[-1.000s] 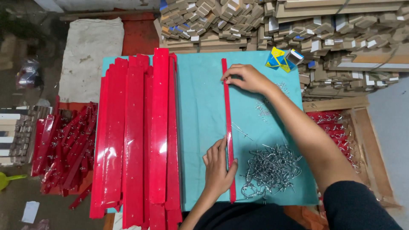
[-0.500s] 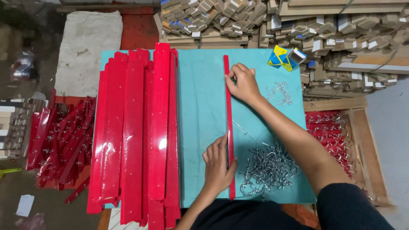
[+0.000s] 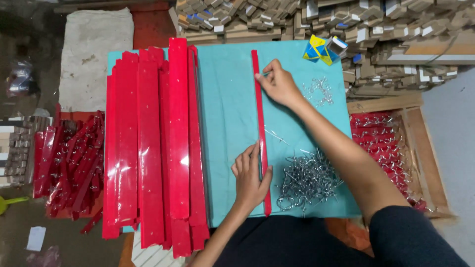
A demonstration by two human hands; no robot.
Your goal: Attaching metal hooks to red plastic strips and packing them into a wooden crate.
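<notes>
single red strip [image 3: 260, 128] lies lengthwise mid teal table [image 3: 227, 99], far edge to near edge. left hand [image 3: 250, 178] flat on its near end, fingers spread, pressing. right hand [image 3: 278, 85] at far end, fingertips pinched on a small metal hook [image 3: 266, 74] against the strip. hook pile [image 3: 308, 180] just right of strip, near edge. red strip stack [image 3: 158, 143] covers left side.

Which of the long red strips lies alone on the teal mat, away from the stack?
The narrow glossy red plastic strip in the middle of the teal mat. Both the left hand and the right hand touch it; the other strips are stacked at the left.
</notes>
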